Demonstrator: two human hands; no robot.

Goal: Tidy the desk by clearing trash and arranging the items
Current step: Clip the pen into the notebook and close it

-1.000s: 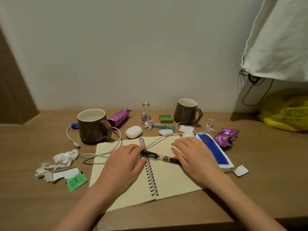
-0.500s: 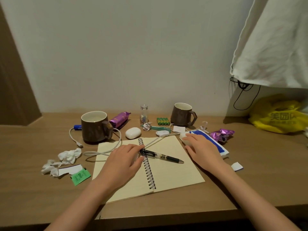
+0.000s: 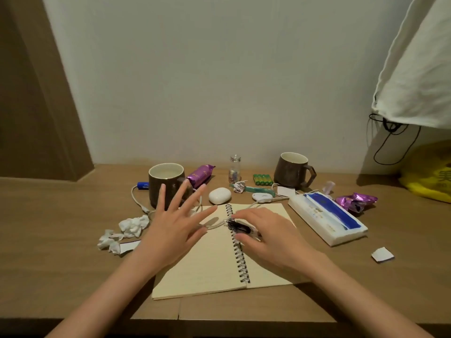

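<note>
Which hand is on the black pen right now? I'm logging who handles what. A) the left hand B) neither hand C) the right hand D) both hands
C: the right hand curls over the black pen at the notebook spiral, while the left hand is spread open with its fingers apart, off the pen.

Dim, warm light; soft shadows; blurred hands; wide-angle bending at edges

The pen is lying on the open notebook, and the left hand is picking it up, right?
Not the left. In the head view the right hand has its fingers around the pen on the open notebook; the left hand is spread open, holding nothing.
</note>
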